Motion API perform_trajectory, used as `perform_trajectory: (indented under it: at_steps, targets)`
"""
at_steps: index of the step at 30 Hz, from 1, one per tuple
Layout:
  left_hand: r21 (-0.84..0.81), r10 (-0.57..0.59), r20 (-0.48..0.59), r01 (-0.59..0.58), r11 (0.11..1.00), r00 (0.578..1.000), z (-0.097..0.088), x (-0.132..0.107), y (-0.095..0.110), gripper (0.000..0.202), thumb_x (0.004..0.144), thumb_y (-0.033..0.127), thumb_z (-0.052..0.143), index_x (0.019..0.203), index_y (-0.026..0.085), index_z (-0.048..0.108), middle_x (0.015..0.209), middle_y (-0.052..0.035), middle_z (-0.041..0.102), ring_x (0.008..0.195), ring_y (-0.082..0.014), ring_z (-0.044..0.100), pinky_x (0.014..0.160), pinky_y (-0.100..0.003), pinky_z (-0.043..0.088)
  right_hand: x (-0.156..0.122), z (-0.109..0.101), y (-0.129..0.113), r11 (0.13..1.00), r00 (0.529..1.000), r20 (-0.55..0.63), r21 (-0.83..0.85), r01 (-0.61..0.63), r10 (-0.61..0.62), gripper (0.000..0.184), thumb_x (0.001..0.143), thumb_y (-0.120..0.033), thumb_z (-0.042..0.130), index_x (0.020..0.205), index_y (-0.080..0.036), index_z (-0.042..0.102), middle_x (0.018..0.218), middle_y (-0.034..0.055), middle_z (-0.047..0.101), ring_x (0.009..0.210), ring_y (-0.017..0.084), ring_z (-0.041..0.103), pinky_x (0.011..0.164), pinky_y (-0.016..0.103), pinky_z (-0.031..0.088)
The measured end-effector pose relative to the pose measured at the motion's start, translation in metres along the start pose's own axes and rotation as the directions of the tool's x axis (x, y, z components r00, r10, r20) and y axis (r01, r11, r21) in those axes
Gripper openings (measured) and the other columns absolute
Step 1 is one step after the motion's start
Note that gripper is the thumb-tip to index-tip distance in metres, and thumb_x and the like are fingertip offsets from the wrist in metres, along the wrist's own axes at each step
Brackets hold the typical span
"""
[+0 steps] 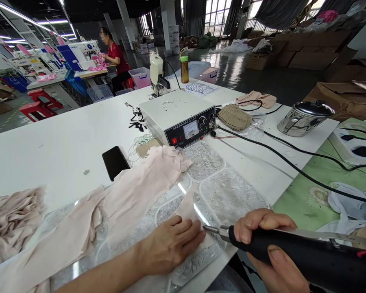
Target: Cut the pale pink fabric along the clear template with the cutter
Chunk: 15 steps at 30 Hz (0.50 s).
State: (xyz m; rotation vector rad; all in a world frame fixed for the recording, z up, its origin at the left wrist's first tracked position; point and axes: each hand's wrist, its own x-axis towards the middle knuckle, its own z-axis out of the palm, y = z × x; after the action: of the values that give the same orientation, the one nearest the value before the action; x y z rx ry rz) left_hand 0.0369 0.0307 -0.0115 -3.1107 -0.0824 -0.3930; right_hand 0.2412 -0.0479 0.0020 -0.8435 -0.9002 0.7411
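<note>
- A pale pink, thin fabric piece (186, 206) lies on the clear plastic mat with rounded panels (232, 191), near the bench's near edge.
- The left hand (171, 246) rests on it, fingers bent and side by side, pressing down; whether they pinch the cloth I cannot tell.
- The right hand (270, 221) has its fingers wrapped around a thick black handheld tool with a metal tip (253, 240); the tip points left, just beside the left fingers, and contact with the fabric is unclear.
- Progress: this one piece appears to be in work. Leftward lie a layered pale pink fabric stack (137, 191), overlapping pale pink strips (49, 244) and a crumpled pinkish pile (12, 219); which are finished I cannot tell.
- Edges: the white bench (67, 150) ends just right of the mat, beside a green floral cloth (308, 203).
- Room: the tool seems freest to the right, past that edge; leftward the hand and stack hem it in. Beyond the mat stands a white metal generator box with a black front (177, 110), its black cable (232, 132) running right.
</note>
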Motion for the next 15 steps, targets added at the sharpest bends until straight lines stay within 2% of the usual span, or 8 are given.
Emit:
perform_trajectory:
  at_steps: [8,15]
  targets:
    - [-0.007,-0.009,0.0,0.009,1.0,1.0,0.0016,-0.0003,0.0008,0.032,0.096,0.007,0.037,0.121,0.002,0.055,0.118,-0.0198,0.06,0.088,-0.0221,0.056,0.072,-0.033,0.044,0.0002,0.0008,0.0003,1.0,1.0,0.005,0.011,0.002,-0.002,0.008,0.084,-0.033,0.053,0.086,-0.025,0.053,0.076,0.0006,0.048,0.055,0.013,0.05,0.051,0.032,0.049]
    - [-0.009,-0.007,-0.002,0.007,1.0,1.0,-0.0005,0.0004,-0.0004,0.034,0.098,0.007,0.031,0.12,0.001,0.055,0.116,-0.0203,0.061,0.088,-0.0213,0.057,0.071,-0.033,0.045,0.0006,-0.007,0.0035,1.0,0.995,0.103,0.003,-0.019,0.018,0.008,0.087,-0.033,0.053,0.091,-0.026,0.052,0.081,0.001,0.052,0.062,0.014,0.055,0.057,0.033,0.051]
